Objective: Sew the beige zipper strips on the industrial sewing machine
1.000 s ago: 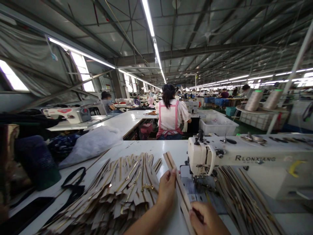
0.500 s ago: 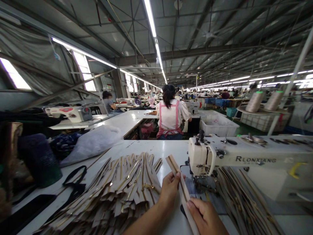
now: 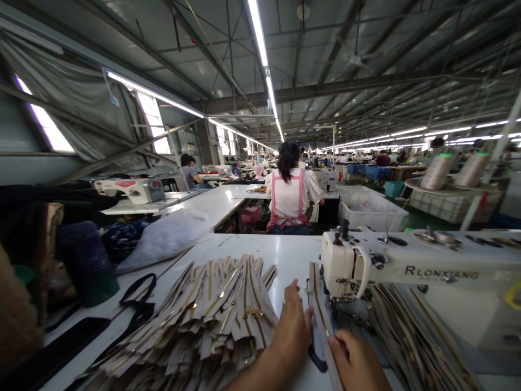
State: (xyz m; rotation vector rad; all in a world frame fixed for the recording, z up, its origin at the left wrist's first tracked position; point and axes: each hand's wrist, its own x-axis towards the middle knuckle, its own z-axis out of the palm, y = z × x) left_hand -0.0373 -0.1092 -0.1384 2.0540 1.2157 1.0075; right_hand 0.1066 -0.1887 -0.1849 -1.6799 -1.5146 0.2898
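A beige zipper strip with a darker line down its middle stretches along the left side of the sewing machine. Its lower part is pinched between the thumb and fingers of my right hand. Just left of the strip, my left hand has its fingers stretched out and holds nothing. A big heap of similar zipper strips, with gold teeth, lies fanned out left of my left hand. Under the machine's arm more zipper strips hang together. The needle area is partly hidden.
Black straps and a dark cylinder lie to the left, near a white plastic bag. Ahead, a person in a pink apron sits facing away beside a white bin. Thread cones stand at right.
My left hand has let go of the zipper strip and straightened its fingers. The strip has moved right and turned more upright, beside the machine head. The camera view has shifted slightly left.
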